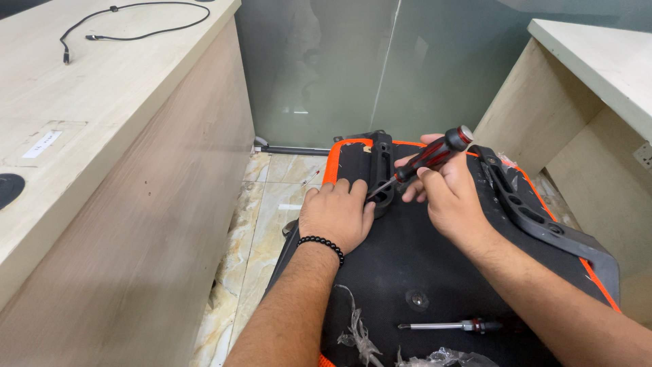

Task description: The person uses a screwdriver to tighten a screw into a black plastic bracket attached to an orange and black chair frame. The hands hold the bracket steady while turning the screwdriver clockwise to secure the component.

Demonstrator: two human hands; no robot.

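**Screwdriver set to a black bracket**

A red-and-black screwdriver (432, 155) lay angled in the right hand (445, 194), whose fingers were curled closed round its ribbed grip, tip at a black plastic bracket (381, 170) atop the orange-edged black panel (421, 258). The left hand (337, 214) pressed flat, fingers extended, beside the bracket. A second screwdriver (448, 326) rested near crinkled clear wrap (356, 333).

Chair seat base (435, 272) is lying underside-up on the floor, between desk (102, 136) at left and second desk (598, 61) at right. Left hand (336, 214) is resting on the base, just left of the armrest bracket (380, 170). Right hand (448, 194) is holding a screwdriver (428, 158) over the bracket. Second screwdriver (448, 327) is lying on the base, nearer the camera. Cable (136, 24) is lying on the left desk.
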